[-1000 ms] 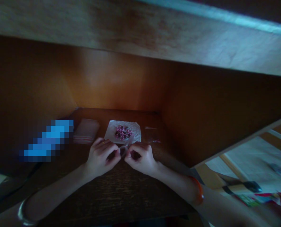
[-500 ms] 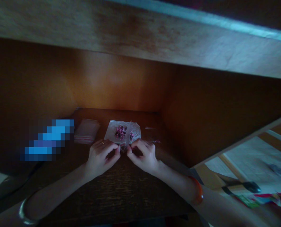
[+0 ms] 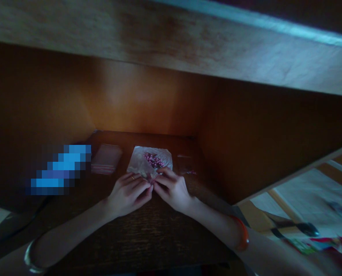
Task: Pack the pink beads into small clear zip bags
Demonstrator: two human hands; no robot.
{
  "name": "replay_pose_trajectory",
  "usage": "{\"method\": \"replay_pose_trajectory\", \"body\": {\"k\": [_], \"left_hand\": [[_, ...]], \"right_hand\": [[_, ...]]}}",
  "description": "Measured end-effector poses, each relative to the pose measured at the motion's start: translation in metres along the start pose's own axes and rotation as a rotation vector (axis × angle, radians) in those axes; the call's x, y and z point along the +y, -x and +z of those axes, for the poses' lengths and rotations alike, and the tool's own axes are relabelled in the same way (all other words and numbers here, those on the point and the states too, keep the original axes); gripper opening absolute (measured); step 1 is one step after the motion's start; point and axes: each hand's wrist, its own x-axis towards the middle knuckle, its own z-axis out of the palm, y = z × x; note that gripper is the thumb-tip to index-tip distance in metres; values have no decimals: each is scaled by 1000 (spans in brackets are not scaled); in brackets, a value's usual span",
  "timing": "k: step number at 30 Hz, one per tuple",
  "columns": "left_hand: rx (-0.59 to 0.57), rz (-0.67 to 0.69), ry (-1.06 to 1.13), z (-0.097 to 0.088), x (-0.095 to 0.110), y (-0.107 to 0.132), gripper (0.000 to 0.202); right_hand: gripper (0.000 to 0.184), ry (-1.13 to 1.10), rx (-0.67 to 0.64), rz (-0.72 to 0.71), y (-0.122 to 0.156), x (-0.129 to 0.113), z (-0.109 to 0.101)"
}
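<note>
Plastic film (image 3: 151,175), thin and see-through, is pinched in two hands. The left hand (image 3: 129,194) closes thumb against forefinger on its near end; the right hand (image 3: 172,191) holds it in a narrow pinch too, the fingertips of both almost meeting. Whether this one piece is a bag, and whether it holds something, I cannot tell.

Just beyond the fingers lies one white sheet (image 3: 134,160), creased at its right side, its near edge partly hidden by the film and the hands. On it sits one heap of pink beads (image 3: 154,159) with dark bits among them; they are too small and crowded to count.

Left of the sheet stands one stack (image 3: 106,157) of flat, clear packets with pinkish near edges; its layers blur together, so I can give no number. Right of the sheet lies one clear packet (image 3: 185,165), with a few pink specks at its near right corner.

All this rests on one dark wooden table (image 3: 147,234), before a brown panel (image 3: 142,99) at the far side. One ring (image 3: 133,178) is on the left hand; two bangles show, one silver (image 3: 29,257) at left, one orange (image 3: 243,235) at right.
</note>
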Motion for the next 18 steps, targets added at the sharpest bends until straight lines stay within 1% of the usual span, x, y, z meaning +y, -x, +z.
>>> {"method": "replay_pose_trajectory", "body": {"k": [3,5,7,8,11,13,15,18], "left_hand": [[-39,52,-6,0,1,0,15],[-50,60,-9,-1,4,-1,14],[-53,37,-10,-3,6,0,6],[-57,18,-13,-3,7,0,8],[-110,-31,-29,-2,7,1,39],[-154,-46,-23,0,4,2,52],[-163,-55,-24,3,1,2,56],[-127,-82,-47,4,-1,2,55]], "right_hand": [[18,-104,-79,11,0,4,3],[22,-128,-79,46,0,7,5],[25,-144,-68,72,0,9,6],[24,-155,-65,73,0,9,7],[21,-196,-53,61,-1,9,8],[20,-232,-35,61,-2,9,8],[19,-292,-15,66,-3,8,9],[23,-413,35,76,-5,7,11]]}}
